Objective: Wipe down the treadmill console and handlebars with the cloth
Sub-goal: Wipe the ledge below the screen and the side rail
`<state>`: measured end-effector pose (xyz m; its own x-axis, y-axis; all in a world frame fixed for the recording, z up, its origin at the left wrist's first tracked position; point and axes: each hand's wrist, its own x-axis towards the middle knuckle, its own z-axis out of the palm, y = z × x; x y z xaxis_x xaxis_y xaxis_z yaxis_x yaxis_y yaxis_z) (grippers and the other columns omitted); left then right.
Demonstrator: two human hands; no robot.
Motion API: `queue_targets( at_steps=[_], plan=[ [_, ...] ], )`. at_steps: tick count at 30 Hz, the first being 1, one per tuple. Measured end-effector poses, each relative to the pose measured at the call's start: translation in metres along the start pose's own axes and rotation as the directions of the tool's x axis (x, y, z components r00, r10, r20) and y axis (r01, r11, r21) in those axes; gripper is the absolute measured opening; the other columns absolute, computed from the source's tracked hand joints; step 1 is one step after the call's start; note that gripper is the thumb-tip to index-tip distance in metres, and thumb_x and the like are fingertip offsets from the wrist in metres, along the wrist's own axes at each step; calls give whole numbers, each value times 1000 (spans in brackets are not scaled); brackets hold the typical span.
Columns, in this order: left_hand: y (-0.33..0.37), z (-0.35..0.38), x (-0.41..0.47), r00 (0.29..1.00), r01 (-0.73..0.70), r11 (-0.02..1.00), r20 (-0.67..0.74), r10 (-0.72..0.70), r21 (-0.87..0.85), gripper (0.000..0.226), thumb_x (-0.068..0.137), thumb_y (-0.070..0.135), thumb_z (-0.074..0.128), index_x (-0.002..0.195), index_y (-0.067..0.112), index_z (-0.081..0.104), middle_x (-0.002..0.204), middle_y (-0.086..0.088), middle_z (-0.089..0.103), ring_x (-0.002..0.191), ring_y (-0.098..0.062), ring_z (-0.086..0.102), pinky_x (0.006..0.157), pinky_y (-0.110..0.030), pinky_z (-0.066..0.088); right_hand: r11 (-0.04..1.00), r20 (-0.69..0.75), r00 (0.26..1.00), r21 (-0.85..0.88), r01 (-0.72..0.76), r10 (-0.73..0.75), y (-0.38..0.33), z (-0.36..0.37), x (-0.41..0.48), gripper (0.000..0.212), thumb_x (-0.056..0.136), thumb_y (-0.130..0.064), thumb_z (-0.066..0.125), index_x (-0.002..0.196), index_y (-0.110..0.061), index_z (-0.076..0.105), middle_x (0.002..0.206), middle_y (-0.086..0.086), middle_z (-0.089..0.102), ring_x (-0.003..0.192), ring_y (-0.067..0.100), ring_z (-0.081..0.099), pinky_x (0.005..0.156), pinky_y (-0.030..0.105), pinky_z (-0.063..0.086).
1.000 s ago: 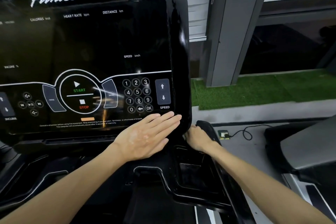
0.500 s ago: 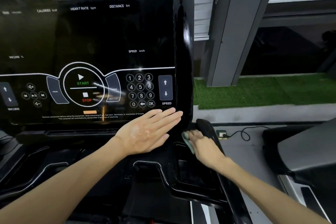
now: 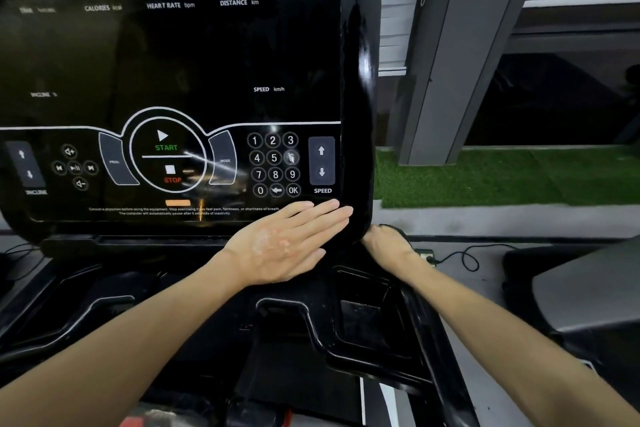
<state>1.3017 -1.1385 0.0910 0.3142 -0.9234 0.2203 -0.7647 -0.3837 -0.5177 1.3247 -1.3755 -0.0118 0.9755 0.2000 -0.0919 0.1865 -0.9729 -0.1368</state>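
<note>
**Bracing hand and reaching hand at the console's lower right corner**

The left hand [image 3: 280, 246] lies flat, fingers straight and together, on the glossy lower right corner of the treadmill console [image 3: 207, 62], just below the SPEED keys [image 3: 321, 161]. It grasps nothing and probably steadies the person during the reach. The right hand [image 3: 384, 246] goes round the same corner from the right, to where the right handlebar [image 3: 436, 357] meets the console. Its fingers are hidden behind the console's edge, so it cannot be told whether they are clenched or slack. The cloth is not visible; it is most likely under or within that hidden hand, at the handlebar's far end. Judged step: wiping the joint between console and handlebar. The storage tray [image 3: 363, 315] lies nearer, between the two forearms, and a cable [image 3: 464, 256] lies on the grey surface to the right
</note>
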Motion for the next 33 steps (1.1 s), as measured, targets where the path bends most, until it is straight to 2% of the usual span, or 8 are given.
queue_targets(
  at_steps=[6,11,16,20,22,27,29,33],
  plan=[
    [0,1,0,1000,-5,1000,5,5,4,54,106,32,22,153,5,27,162,-9,24,149,-23,25,118,-39,24,950,-44,998,306,61,-50,-2,5,-10,29,97,-25,51,118,-8,61,119,17,62,114,32,56,95,36,42],
    [0,0,0,1000,2,1000,-9,-2,14,55,105,33,24,152,5,29,161,-8,26,148,-22,26,118,-39,23,929,-136,985,341,144,-103,3,19,-29,20,94,-11,51,109,-9,64,112,7,65,106,29,61,89,37,49],
    [0,1,0,1000,0,999,1,0,39,55,106,34,21,153,6,30,162,-8,25,148,-22,25,118,-39,20,944,-301,948,272,188,-103,4,45,-71,45,83,9,53,123,-10,62,122,6,65,117,24,60,93,38,52],
    [1,-1,0,1000,3,999,3,-3,41,55,105,34,25,152,6,31,162,-8,25,148,-22,26,119,-39,20,909,-327,942,412,70,75,16,22,-38,8,91,-19,61,96,-18,68,83,6,73,79,24,70,66,36,54],
    [1,0,0,1000,1,999,5,-1,36,55,106,34,24,153,6,30,162,-8,24,149,-22,25,119,-39,20,915,-329,936,403,18,126,27,1,-17,4,89,-11,61,86,-12,63,70,11,69,69,29,67,57,34,48],
    [0,1,0,1000,3,999,-17,-3,41,54,106,33,22,152,6,30,162,-8,25,149,-22,25,119,-39,20,971,-46,970,-4,-240,239,55,-4,15,29,84,3,49,109,-4,62,101,20,67,94,38,65,70,38,49],
    [0,1,0,1000,1,999,-21,0,40,54,106,33,23,152,6,30,162,-8,25,148,-22,25,119,-39,21,966,81,966,63,-252,247,60,16,20,33,93,-7,46,123,-6,58,118,21,64,109,37,61,88,38,50],
    [0,3,0,1000,-5,1000,-25,5,29,55,106,33,23,153,5,29,162,-8,23,149,-22,24,119,-39,20,820,283,921,436,-372,268,72,15,25,43,102,-22,42,144,-13,42,156,8,28,144,26,26,115,28,17]
  ],
)
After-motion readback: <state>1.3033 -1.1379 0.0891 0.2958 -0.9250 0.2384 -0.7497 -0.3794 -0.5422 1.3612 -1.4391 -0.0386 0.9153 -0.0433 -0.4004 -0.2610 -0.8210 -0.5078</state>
